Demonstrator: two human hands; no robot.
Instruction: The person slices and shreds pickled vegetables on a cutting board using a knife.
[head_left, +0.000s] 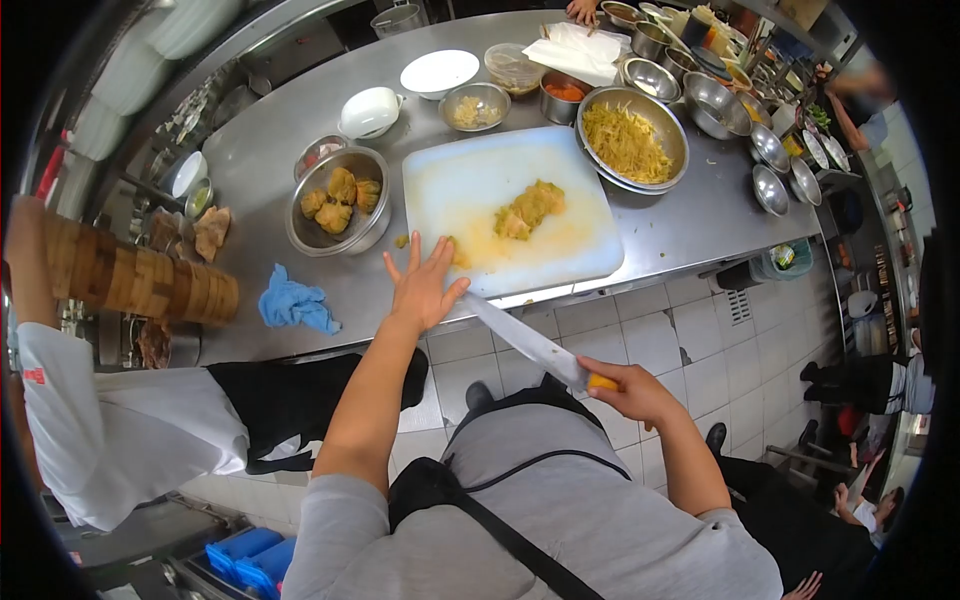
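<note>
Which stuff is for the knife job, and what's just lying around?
Seem part of the job:
knife, in the right hand
cutting board, by the left hand
yellow-green food on the board
metal bowl of similar lumps

Seem just lying about:
blue cloth
white oval plate
white dish

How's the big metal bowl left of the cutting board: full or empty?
Neither: the bowl is partly filled. Yellowish pieces lie inside, with bare metal showing around them.

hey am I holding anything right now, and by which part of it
Your right hand holds a knife by its yellow handle. Your left hand, spread open at the near left corner of the cutting board, appears to hold nothing.
</note>
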